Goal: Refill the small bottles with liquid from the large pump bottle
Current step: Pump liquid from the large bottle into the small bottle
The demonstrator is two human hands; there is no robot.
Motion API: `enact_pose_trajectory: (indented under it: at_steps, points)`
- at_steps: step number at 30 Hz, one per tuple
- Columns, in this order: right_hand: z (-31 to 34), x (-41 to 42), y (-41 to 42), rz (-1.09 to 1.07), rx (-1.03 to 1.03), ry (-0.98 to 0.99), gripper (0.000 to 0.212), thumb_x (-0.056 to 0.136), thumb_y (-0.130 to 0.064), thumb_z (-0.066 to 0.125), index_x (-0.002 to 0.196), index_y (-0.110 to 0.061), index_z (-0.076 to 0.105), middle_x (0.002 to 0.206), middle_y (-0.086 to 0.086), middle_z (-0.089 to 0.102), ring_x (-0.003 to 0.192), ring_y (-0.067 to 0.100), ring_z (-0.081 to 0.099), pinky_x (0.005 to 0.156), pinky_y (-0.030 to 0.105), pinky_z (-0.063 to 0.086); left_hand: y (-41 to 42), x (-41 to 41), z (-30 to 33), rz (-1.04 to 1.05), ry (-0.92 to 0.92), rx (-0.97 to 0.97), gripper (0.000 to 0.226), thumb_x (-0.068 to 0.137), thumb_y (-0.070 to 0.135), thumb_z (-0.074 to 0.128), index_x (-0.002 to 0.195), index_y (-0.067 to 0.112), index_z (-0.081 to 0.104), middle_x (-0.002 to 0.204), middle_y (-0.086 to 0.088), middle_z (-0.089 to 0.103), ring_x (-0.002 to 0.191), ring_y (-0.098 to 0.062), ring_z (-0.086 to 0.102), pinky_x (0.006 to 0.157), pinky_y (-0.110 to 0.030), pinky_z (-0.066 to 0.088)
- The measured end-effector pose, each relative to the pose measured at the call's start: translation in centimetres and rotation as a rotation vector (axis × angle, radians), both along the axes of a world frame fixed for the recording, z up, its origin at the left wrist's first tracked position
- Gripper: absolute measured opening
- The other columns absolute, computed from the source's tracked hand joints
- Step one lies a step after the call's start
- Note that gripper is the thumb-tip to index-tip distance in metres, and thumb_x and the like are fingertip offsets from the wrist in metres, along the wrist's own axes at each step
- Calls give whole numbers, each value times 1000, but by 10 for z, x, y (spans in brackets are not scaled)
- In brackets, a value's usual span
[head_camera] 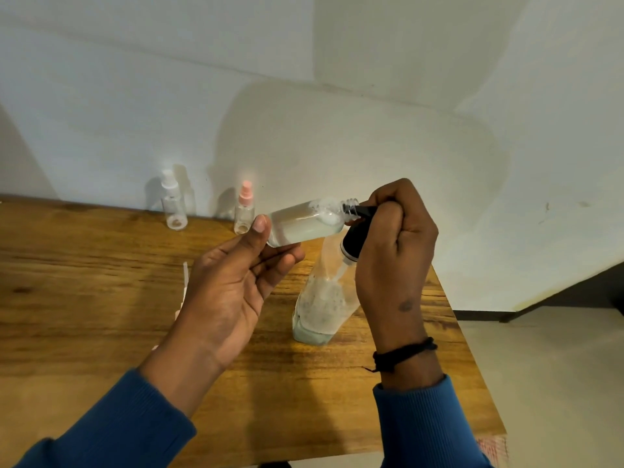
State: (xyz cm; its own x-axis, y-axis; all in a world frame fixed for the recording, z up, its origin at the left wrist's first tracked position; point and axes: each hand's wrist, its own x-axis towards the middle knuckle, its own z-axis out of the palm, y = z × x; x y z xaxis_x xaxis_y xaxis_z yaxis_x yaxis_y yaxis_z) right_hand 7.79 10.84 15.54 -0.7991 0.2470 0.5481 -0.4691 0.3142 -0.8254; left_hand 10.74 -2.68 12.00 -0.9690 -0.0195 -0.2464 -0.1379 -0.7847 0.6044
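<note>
Left fingers [270, 238] grip small bottle [304, 224] tilted; right hand [395, 231] clenched on pump head [354, 241]. Keep nozzle [359, 210] in neck, press slowly.

Black pump head [354, 239], pink-capped bottle [244, 211], brown wood-grain table [84, 271]

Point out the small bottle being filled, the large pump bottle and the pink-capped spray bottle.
small bottle [304, 224]: head view, middle of its clear body.
large pump bottle [320, 312]: head view, foamy lower body.
pink-capped spray bottle [245, 194]: head view, its pink cap.
</note>
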Motion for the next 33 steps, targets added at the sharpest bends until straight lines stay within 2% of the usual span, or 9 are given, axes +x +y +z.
enact_pose_trajectory:
  at_steps: [4, 8, 12, 16, 19, 21, 23, 28, 33]
  points:
    - [0, -3, 2, -10, 1, -1, 28, 92, 11, 33, 75, -4, 48, 54, -15, 48, 49, -1, 48, 46, 11, 33, 1, 0, 0, -10, 3, -24, 31, 79, 28, 67, 99, 4, 72, 93, -19, 75, 82, -22, 75, 66, -20, 60]
    - [-2, -2, 0, -8, -6, -10, 28, 92, 12, 33, 74, -4, 47, 52, -14, 47, 47, 0, 44, 45, 10, 31, 1, 0, -1, -11, -8, -18, 32, 80, 27, 68, 101, 3, 71, 93, -20, 74, 83, -23, 75, 66, -20, 60]
    - [4, -3, 5, 6, 23, -15, 23, 91, 4, 34, 75, -4, 49, 53, -20, 52, 48, 1, 48, 44, 16, 34, 2, 1, -1, -40, -33, 3, 31, 82, 29, 66, 101, 5, 71, 94, -20, 74, 83, -22, 74, 67, -21, 60]
    - [9, -1, 7, -11, 13, -30, 25, 91, 7, 34, 75, -1, 50, 53, -18, 52, 47, 2, 48, 42, 14, 33, 2, 3, -2, -90, -50, 75, 37, 81, 31, 67, 108, 6, 69, 95, -18, 74, 83, -20, 74, 67, -20, 60]
    - [9, -3, 7, -36, 30, -21, 24, 91, 3, 34, 75, -4, 51, 57, -19, 55, 50, 19, 55, 42, 28, 36, 1, 3, -4, -114, -63, 111, 37, 83, 30, 67, 110, 5, 69, 95, -17, 74, 83, -20, 74, 65, -19, 60]
    - [9, -3, 6, -43, 31, -21, 23, 89, 0, 34, 75, -6, 51, 58, -17, 55, 56, 30, 57, 42, 32, 37, 1, 3, -5, -128, -74, 129, 36, 84, 30, 66, 110, 5, 68, 94, -16, 75, 82, -19, 74, 65, -19, 60]
    - [10, -2, 5, -50, 30, -16, 23, 89, -1, 34, 75, -5, 51, 59, -15, 55, 56, 34, 56, 41, 34, 36, 2, 3, -7, -144, -89, 159, 39, 84, 32, 66, 112, 4, 68, 93, -15, 75, 81, -18, 74, 65, -19, 59]
    - [9, -2, 5, -63, 27, -3, 24, 89, 0, 33, 75, -5, 51, 59, -14, 55, 56, 32, 57, 41, 30, 37, 1, 5, -11, -164, -138, 270, 40, 87, 34, 65, 105, 0, 74, 91, -14, 73, 78, -17, 71, 63, -18, 59]
    - [7, -2, 7, -104, 40, 25, 25, 90, 0, 34, 81, -4, 57, 68, -5, 57, 62, 29, 62, 46, 35, 43, 2, 8, -15, -193, -171, 412, 37, 84, 32, 66, 96, -2, 77, 95, -15, 72, 81, -18, 69, 62, -18, 59]
